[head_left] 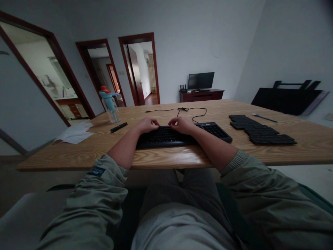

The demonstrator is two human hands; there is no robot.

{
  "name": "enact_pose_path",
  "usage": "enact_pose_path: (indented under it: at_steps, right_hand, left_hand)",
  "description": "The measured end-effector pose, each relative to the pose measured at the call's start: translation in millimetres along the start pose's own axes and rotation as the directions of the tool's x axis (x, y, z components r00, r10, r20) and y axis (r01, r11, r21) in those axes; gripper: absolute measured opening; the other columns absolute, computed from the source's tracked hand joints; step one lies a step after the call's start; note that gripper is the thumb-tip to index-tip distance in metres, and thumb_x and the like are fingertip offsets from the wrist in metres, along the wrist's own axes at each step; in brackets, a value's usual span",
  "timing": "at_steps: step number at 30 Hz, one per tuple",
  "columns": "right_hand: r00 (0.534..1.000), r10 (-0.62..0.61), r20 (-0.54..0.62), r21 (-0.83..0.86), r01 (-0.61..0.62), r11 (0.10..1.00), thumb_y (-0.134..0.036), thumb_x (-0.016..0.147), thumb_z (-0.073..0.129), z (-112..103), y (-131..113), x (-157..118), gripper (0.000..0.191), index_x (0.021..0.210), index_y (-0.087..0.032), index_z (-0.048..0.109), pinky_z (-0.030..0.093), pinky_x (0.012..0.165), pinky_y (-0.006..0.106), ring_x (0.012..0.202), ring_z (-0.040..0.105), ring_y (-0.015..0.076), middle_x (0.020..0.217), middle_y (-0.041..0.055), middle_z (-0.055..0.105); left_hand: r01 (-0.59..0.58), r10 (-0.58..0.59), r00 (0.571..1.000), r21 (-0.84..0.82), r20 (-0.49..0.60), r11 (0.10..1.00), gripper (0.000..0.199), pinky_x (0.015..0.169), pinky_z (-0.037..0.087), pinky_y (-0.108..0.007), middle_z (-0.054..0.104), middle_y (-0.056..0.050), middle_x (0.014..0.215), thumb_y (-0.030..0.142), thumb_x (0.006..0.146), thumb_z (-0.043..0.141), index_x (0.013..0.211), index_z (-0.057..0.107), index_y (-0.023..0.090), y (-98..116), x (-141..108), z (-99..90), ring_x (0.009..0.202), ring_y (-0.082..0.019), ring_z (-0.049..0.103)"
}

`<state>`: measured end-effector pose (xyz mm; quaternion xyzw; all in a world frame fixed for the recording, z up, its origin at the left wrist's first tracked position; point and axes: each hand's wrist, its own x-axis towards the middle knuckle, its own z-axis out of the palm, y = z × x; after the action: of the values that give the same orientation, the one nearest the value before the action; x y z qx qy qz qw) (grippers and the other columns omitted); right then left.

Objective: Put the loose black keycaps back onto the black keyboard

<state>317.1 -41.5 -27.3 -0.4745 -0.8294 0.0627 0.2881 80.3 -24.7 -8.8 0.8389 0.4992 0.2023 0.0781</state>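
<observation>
A black keyboard (166,136) lies near the front edge of the wooden table, its cable running off behind it. Over its upper left part is my left hand (147,125), fingers bent and closed at the keyboard's back edge. My right hand (181,125) rests on the upper middle, thumb and forefinger together by the same edge. Whatever either pinch may hold is too small to make out. Several black keycaps (260,130) lie in overlapping rows to the right of the keyboard.
A bottle with a red lid (110,106), white tissues (75,133) and a black stick-like object (119,127) lie or stand at the left of the table (104,151). A blue-handled brush (264,117) lies behind the keycaps. The coiled cable (183,109) sits at the back.
</observation>
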Motion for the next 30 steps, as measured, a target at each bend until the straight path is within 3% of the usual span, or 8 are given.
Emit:
enact_pose_path:
  at_steps: [7, 23, 30]
  right_hand:
    - [1.000, -0.015, 0.018, -0.024, 0.015, 1.000, -0.023, 0.090, 0.064, -2.3, -3.5, -1.5, 0.019, 0.102, -0.018, 0.077, 0.048, 0.078, 0.025, 0.086, 0.067, 0.0169, 0.097, 0.0067, 0.076]
    - [0.999, -0.036, 0.011, 0.009, 0.036, 0.999, -0.021, 0.088, 0.065, -0.4, 0.1, -0.5, 0.018, 0.100, -0.017, 0.077, 0.047, 0.076, 0.026, 0.084, 0.066, 0.0169, 0.095, 0.0068, 0.076]
    - [1.000, -0.022, 0.019, 0.028, 0.022, 0.999, -0.022, 0.088, 0.065, 1.2, 2.0, 0.0, 0.018, 0.100, -0.018, 0.078, 0.046, 0.074, 0.025, 0.081, 0.065, 0.0161, 0.093, 0.0055, 0.076]
  left_hand:
    - [-0.074, 0.072, 0.995, 0.021, 0.071, 0.997, 0.030, 0.067, 0.044, -0.026, 0.073, -0.003, 0.081, 0.029, 0.080, 0.064, 0.104, 0.078, 0.020, 0.9, 1.4, 2.5, 0.069, -0.015, 0.060]
    - [-0.084, 0.078, 0.995, 0.102, 0.059, 0.991, 0.028, 0.069, 0.046, -0.026, 0.073, -0.002, 0.078, 0.028, 0.078, 0.064, 0.100, 0.079, 0.022, -0.7, 3.0, 2.9, 0.070, -0.016, 0.062]
    - [-0.075, 0.060, 0.992, 0.137, 0.114, 0.988, 0.029, 0.073, 0.049, -0.025, 0.076, -0.004, 0.090, 0.024, 0.076, 0.063, 0.099, 0.080, 0.021, -2.9, 8.0, 4.0, 0.080, -0.018, 0.065]
